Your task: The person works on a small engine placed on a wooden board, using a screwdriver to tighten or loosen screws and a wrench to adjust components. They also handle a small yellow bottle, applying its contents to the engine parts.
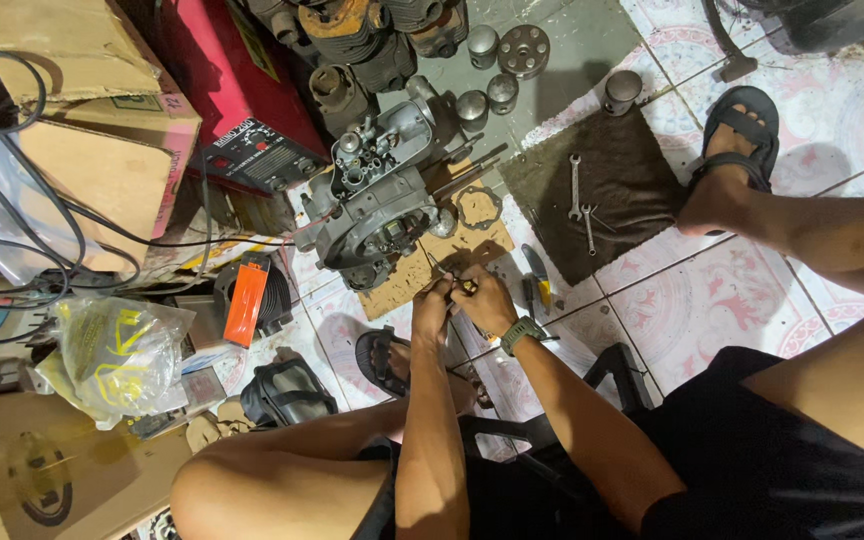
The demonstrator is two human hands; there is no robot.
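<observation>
Beside the red box point(242, 100), fingers of both hands point(462, 298) pinching a small part point(468, 286).

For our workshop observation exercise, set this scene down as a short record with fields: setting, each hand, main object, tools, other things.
Setting: tiled floor; person seated low, sandals on.
Left hand: closed on a small part, too small to identify, right next to the right hand.
Right hand: pinching the same small part; green wristwatch on its wrist.
Main object: grey engine block resting partly on a cardboard sheet.
Tools: two spanners on a dark mat.
Other: ring gasket, red machine, plastic bag.
</observation>
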